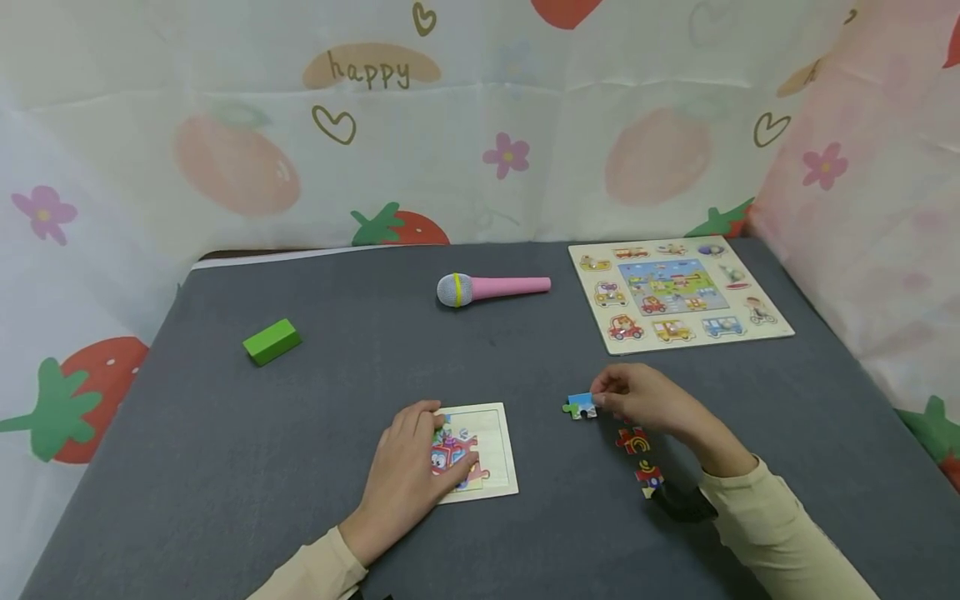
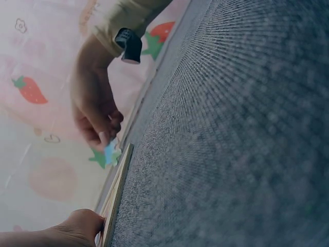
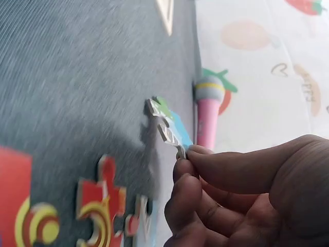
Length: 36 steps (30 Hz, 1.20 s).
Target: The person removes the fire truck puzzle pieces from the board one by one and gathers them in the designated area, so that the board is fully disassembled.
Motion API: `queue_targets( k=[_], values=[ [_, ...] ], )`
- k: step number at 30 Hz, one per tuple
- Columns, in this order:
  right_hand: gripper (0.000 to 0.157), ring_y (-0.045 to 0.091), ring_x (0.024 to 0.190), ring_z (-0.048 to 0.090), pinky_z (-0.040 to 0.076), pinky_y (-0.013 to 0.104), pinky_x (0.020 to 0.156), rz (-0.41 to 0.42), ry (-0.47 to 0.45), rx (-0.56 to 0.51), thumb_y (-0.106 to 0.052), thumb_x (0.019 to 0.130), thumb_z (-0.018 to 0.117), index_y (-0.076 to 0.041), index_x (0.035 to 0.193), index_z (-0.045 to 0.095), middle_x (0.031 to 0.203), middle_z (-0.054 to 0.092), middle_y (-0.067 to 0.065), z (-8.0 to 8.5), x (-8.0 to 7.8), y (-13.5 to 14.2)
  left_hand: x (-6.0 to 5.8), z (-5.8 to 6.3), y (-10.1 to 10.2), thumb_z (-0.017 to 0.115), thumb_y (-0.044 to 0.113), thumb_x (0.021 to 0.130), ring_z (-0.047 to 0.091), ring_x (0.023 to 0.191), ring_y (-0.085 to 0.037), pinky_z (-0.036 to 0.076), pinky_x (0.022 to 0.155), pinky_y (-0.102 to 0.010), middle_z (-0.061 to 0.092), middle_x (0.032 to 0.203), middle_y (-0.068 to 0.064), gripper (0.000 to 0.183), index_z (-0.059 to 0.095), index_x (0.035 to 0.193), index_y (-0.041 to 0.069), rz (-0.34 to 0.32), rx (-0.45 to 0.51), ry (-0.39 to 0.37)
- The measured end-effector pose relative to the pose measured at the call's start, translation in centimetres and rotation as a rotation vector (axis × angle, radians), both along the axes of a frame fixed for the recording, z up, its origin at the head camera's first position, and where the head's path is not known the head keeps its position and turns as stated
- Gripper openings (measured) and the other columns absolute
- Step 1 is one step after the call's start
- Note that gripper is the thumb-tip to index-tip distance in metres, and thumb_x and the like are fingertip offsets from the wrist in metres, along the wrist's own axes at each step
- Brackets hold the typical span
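My right hand [image 1: 651,402] pinches a blue and green jigsaw piece [image 1: 581,406] between thumb and forefinger. In the right wrist view the piece [image 3: 177,128] is tilted and held up off the cloth. My left hand [image 1: 408,462] lies over the left side of a pale wooden puzzle tray [image 1: 497,467], its thumb extended across several joined pieces [image 1: 450,450] with a cartoon vehicle picture. The hand hides part of the tray. Below the right hand lie loose red and yellow pieces [image 1: 633,440] and another red piece [image 1: 649,477].
A pink toy microphone [image 1: 510,287] lies toward the back of the grey cloth-covered table [image 1: 315,400]. A green block [image 1: 272,342] is at the left. At the back right lies a wooden vehicle puzzle board [image 1: 705,329]. Patterned curtains [image 1: 570,158] stand behind and beside the table.
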State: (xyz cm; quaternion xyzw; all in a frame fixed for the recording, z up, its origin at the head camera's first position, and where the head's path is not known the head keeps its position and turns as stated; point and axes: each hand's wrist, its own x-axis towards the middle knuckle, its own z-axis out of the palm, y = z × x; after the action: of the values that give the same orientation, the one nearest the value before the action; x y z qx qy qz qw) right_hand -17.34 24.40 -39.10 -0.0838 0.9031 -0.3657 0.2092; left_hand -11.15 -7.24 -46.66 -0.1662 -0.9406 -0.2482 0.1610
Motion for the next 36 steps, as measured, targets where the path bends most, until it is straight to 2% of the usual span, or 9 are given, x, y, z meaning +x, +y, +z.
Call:
queue_targets(
  k=[9,12,18,21,29,32,36],
  values=[
    [0.012,0.017,0.068,0.054,0.045,0.032,0.06,0.033,0.048,0.057,-0.013,0.096,0.058,-0.003,0.102,0.063,0.084,0.062,0.007,-0.3,-0.1,0.3,0.0,0.0,0.0,0.073,0.049,0.078,0.051,0.114,-0.025,0.044,0.09,-0.043,0.055,0.123,-0.009,0.055,0.06,0.106,0.003,0.001,0.003,-0.004],
    [0.013,0.016,0.068,0.053,0.046,0.032,0.06,0.057,0.105,0.087,-0.012,0.094,0.06,-0.004,0.104,0.063,0.085,0.062,0.005,-0.3,0.0,0.3,0.0,0.0,0.0,0.073,0.05,0.078,0.051,0.114,-0.025,0.044,0.09,-0.043,0.055,0.123,-0.01,0.056,0.06,0.106,0.003,-0.001,0.002,-0.005],
    [0.022,0.016,0.079,0.051,0.044,0.031,0.068,0.196,0.278,0.177,-0.011,0.086,0.071,-0.006,0.107,0.065,0.093,0.058,0.004,-0.3,0.6,0.0,0.0,-0.1,0.0,0.073,0.049,0.078,0.052,0.112,-0.026,0.045,0.088,-0.043,0.056,0.122,-0.01,0.053,0.059,0.102,0.004,-0.008,0.001,0.023],
    [0.023,0.017,0.083,0.052,0.044,0.032,0.07,0.229,0.316,0.186,-0.009,0.085,0.071,-0.007,0.107,0.066,0.095,0.056,0.005,-0.5,0.8,-0.1,0.0,-0.1,-0.1,0.072,0.05,0.079,0.052,0.113,-0.026,0.045,0.088,-0.043,0.055,0.123,-0.01,0.052,0.058,0.102,0.005,-0.009,-0.003,0.015],
    [0.021,0.017,0.083,0.051,0.044,0.034,0.071,0.228,0.354,0.197,-0.007,0.085,0.071,-0.01,0.106,0.067,0.095,0.055,0.003,-1.2,0.9,-0.1,0.0,0.0,0.0,0.069,0.051,0.081,0.051,0.114,-0.025,0.044,0.089,-0.042,0.054,0.125,-0.008,0.05,0.058,0.101,0.006,-0.012,-0.001,-0.024],
    [0.022,0.019,0.086,0.053,0.045,0.035,0.072,0.221,0.349,0.203,-0.008,0.086,0.071,-0.009,0.107,0.066,0.097,0.056,0.005,-1.0,0.9,-0.1,0.0,0.0,-0.1,0.069,0.051,0.081,0.051,0.114,-0.025,0.044,0.089,-0.043,0.054,0.125,-0.008,0.051,0.058,0.101,0.006,-0.01,-0.008,-0.028],
    [0.024,0.019,0.085,0.054,0.046,0.035,0.072,0.169,0.368,0.184,-0.009,0.087,0.069,-0.006,0.11,0.063,0.105,0.057,0.009,-0.2,1.0,-0.2,-0.1,0.1,-0.1,0.07,0.051,0.081,0.052,0.115,-0.026,0.044,0.092,-0.044,0.055,0.125,-0.009,0.051,0.058,0.102,0.006,-0.017,-0.011,-0.023]
  ],
)
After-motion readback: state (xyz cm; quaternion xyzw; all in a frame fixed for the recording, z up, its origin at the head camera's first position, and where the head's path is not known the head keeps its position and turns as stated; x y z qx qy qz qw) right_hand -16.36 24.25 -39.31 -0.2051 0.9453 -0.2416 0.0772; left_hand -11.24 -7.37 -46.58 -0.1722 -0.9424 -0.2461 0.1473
